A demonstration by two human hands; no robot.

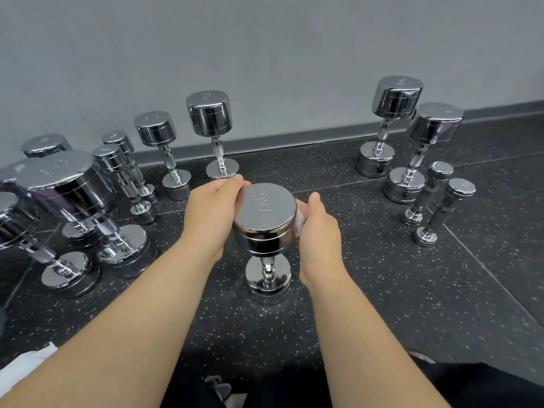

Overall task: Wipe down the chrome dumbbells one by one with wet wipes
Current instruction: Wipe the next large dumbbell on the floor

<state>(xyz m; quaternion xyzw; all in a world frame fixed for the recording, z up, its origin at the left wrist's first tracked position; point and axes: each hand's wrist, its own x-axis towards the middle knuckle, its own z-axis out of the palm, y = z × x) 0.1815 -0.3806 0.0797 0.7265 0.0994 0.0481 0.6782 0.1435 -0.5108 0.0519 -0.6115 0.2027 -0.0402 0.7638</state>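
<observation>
Here, the left hand [212, 207] grips, fingers curled, the smooth cylindrical head of an upright chrome dumbbell [266, 219]; the right hand [316, 231] clasps a white wet wipe [300, 221] against it.

only thing I can really read is "KG" engraved on the top face of the middle dumbbell [266, 212], maybe a 7 before it; the stamp on the big left dumbbell [59, 172] is too blurry

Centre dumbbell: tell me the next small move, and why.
Probably slide the wipe round the side of the dumbbell's top head. The right hand presses the wipe against that head's right side, the left hand grips its left side, and the dumbbell stands upright on the floor, so it looks steadied.
</observation>
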